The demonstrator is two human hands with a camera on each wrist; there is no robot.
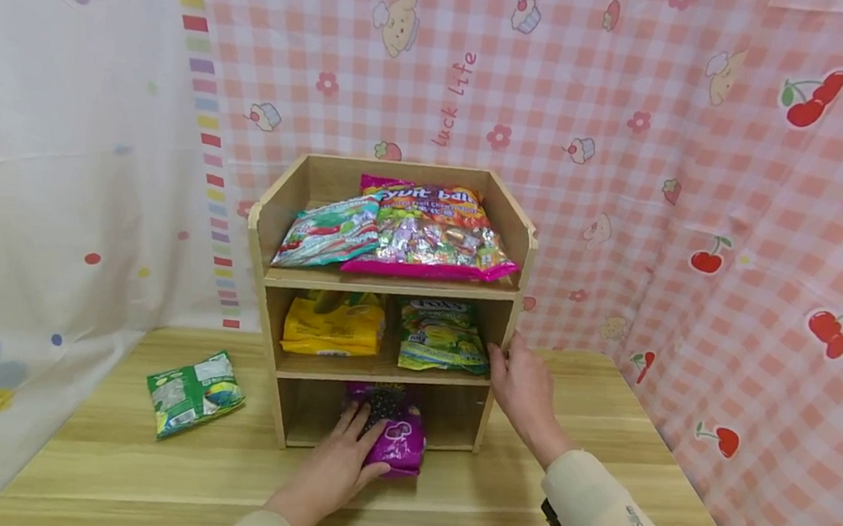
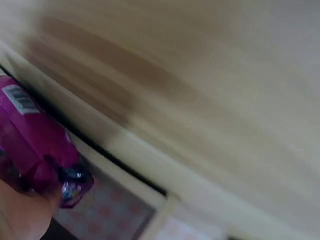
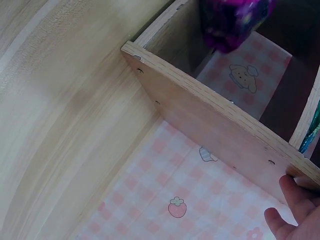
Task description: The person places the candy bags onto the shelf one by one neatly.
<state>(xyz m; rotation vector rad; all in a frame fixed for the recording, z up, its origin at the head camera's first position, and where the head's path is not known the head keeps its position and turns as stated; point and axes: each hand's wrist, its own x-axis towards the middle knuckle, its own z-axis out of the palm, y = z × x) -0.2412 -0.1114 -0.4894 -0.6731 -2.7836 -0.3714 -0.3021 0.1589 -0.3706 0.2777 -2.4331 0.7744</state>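
My left hand (image 1: 339, 460) holds a purple candy bag (image 1: 403, 443), fingers over its top and thumb at its front edge. The bag sits partly inside the bottom compartment of a small wooden shelf (image 1: 393, 284), its near end sticking out past the front. In the left wrist view, the purple bag (image 2: 35, 135) shows a barcode, with part of the hand below. My right hand (image 1: 524, 385) grips the front edge of the shelf's right side panel at middle-tier height. Fingers of that hand (image 3: 295, 210) lie against the panel's outer face (image 3: 210, 127) in the right wrist view.
On the top tier lie a large fruit-ball candy bag (image 1: 435, 235) and a teal-and-white bag (image 1: 334, 230). The middle tier holds a yellow bag (image 1: 333, 326) and a green bag (image 1: 441, 340). Another green packet (image 1: 195, 394) lies on the table (image 1: 117, 479), left of the shelf. Patterned cloth (image 1: 596, 78) hangs behind.
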